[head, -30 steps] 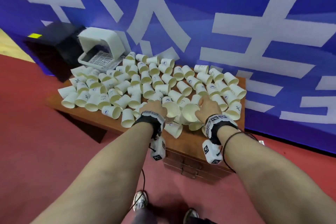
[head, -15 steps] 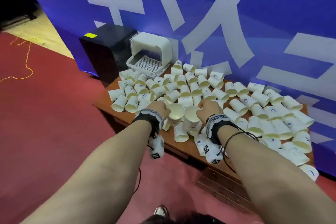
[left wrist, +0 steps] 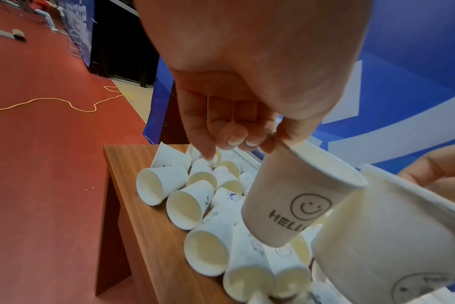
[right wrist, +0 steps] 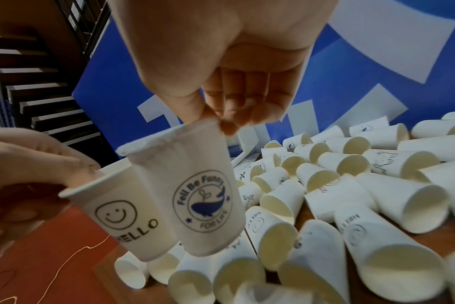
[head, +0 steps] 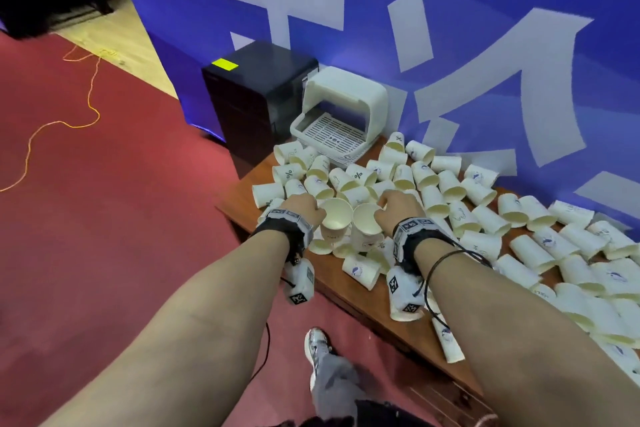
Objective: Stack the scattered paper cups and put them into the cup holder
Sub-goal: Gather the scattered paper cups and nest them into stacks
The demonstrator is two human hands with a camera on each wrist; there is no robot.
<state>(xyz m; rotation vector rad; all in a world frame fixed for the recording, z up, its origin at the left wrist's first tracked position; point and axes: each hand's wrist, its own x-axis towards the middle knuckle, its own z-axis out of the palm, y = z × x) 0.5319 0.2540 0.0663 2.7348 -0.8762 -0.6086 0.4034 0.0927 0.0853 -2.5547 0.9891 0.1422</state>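
My left hand (head: pixel 302 210) pinched the smiley cup (head: pixel 335 222) by its rim, my right hand (head: pixel 398 210) the whale cup (head: pixel 367 227); both hung touching above the counter (head: pixel 242 194); thin paper, light and crushable, best held at the rim; cup holder (head: pixel 341 114) at twelve o'clock.

Bare forearms, each wrist wrapped in a black strap (head: pixel 277 229) with a white band of black square markers (head: pixel 410 225), white marker-printed camera block (head: pixel 299 282) beneath, thin black cord (head: pixel 446 258) looping the right forearm, grey-white sneaker (head: pixel 317 345) below.
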